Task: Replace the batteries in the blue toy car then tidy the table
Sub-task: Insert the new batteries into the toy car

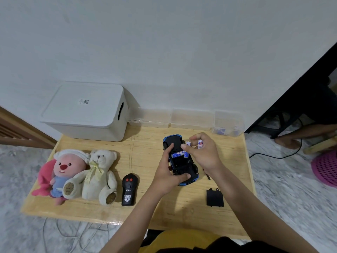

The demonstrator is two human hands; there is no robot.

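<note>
I take the blue toy car [179,161] as my reference; it lies upside down, black underside up, over the right-centre of the wooden table [182,212].

Far to the left of the car, at the table's left edge, I note a pink plush [63,170] lying against a cream teddy bear [99,175]. Behind them, up-left of the car and against the wall, stands a closed white storage box [85,111]. Just left of the car lies a black remote control [129,189], its thin wire antenna running toward the back of the table.

The left hand [167,175] grips the car, thumb across its near end and fingers curled on its left side. A battery [177,154] lies across the open bay in the underside.

The right hand [203,154] sits at the car's right side, fingers closed on several batteries [200,144]: one pinched between thumb and forefinger at the bay, others held upright further back. I cannot tell the exact count.

Behind the car, along the wall, I record a row of clear plastic boxes [191,118]. To the near right of the car a black battery cover [214,198] lies flat on the table, well apart from both hands
</note>
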